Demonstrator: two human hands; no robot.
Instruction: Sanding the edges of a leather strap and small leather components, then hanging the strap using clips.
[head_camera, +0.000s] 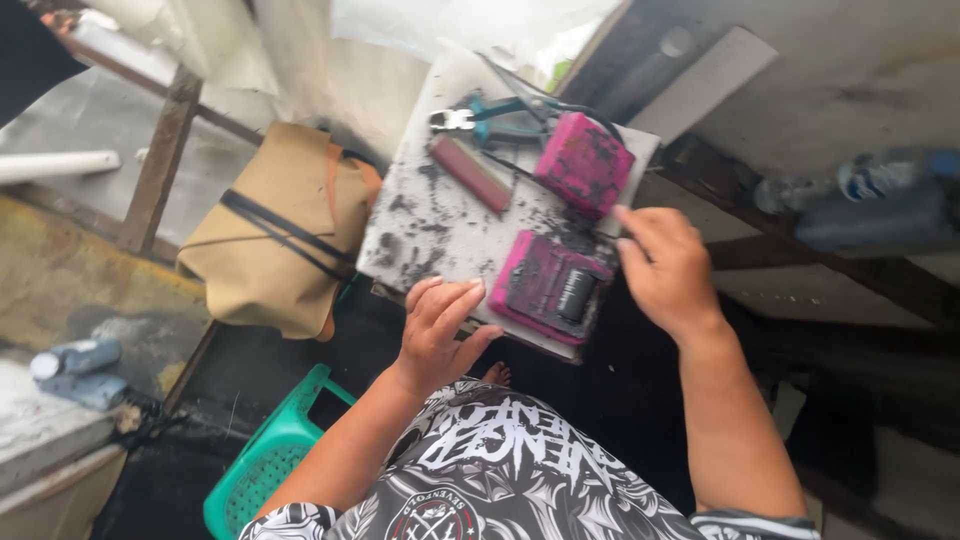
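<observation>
While the left hand (437, 335) rested with its fingers loosely spread on the lower edge of the board (420, 215), gripping nothing, the right hand (665, 265) hovered at the right of the open pink case (553, 287) with fingers half curled and empty, their tips just beside it. The case lay at the board's lower right corner, a dark cylinder (575, 294) sitting in it. Its pink lid (585, 163) lay further up the board, beside the pliers (495, 118) and a reddish bar (470, 173).

The board seemed to be propped over a gap rather than set on a table, though the dim lower part of the frame made that hard to confirm. A push from either hand could have tipped it, and the case, so near the corner, might have slid off into the dark floor area below. The board was sooty, so smeared fingers might have slipped on the case. The cylinder looked loose and could have rolled out.
</observation>
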